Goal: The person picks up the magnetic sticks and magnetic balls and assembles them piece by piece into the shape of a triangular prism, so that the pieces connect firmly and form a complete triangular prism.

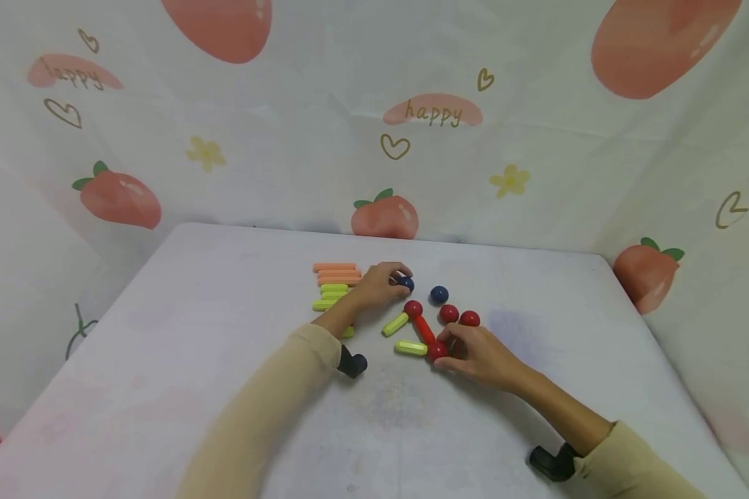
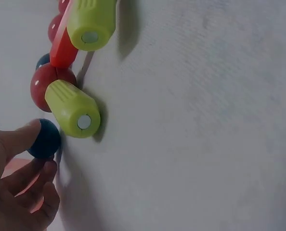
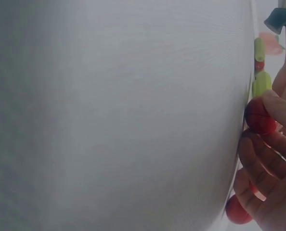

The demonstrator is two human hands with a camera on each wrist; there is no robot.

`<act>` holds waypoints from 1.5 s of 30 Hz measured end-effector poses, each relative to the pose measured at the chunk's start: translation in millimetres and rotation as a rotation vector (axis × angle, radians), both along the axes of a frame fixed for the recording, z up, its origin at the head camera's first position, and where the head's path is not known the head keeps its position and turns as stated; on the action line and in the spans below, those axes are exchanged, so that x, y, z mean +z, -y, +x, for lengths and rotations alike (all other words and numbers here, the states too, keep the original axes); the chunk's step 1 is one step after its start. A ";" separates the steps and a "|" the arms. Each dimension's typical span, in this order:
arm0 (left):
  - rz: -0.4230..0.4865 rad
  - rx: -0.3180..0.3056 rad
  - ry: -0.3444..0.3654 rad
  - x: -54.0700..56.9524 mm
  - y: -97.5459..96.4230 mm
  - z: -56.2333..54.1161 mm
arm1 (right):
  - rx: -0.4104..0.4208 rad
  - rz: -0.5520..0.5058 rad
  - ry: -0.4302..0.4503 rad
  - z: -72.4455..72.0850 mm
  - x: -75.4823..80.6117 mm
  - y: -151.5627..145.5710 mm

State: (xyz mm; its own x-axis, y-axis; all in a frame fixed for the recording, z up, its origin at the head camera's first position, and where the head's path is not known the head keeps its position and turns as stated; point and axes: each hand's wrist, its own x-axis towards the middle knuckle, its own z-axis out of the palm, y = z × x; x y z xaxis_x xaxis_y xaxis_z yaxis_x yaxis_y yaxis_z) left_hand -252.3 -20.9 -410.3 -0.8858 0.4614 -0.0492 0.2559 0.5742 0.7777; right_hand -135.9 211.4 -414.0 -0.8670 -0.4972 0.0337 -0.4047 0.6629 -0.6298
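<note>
The left hand [image 1: 377, 286] pinches a glossy dark-blue ball [image 1: 406, 284] near a glossy red ball [image 1: 413, 308] on the white tabletop [image 1: 399, 443]. A straight red stick [image 1: 424, 329] links that to a nearer red ball [image 1: 437, 351], grasped by the right hand [image 1: 483, 355]. Each linked ball bears one faceted yellow-green stick [image 1: 410, 348].
</note>
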 end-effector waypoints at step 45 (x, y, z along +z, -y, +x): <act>-0.008 -0.185 -0.088 -4.9 56.6 91.4 | -0.045 -0.014 0.027 -4.8 6.7 8.6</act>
State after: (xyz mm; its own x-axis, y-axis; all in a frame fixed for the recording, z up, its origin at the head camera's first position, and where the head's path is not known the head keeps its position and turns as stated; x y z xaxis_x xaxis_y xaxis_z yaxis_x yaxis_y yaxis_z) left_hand -160.9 -77.5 -415.2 -0.7872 0.6163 0.0206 0.4244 0.5172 0.7432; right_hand -140.8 202.8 -407.3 -0.8892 -0.4572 0.0165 -0.3571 0.6709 -0.6499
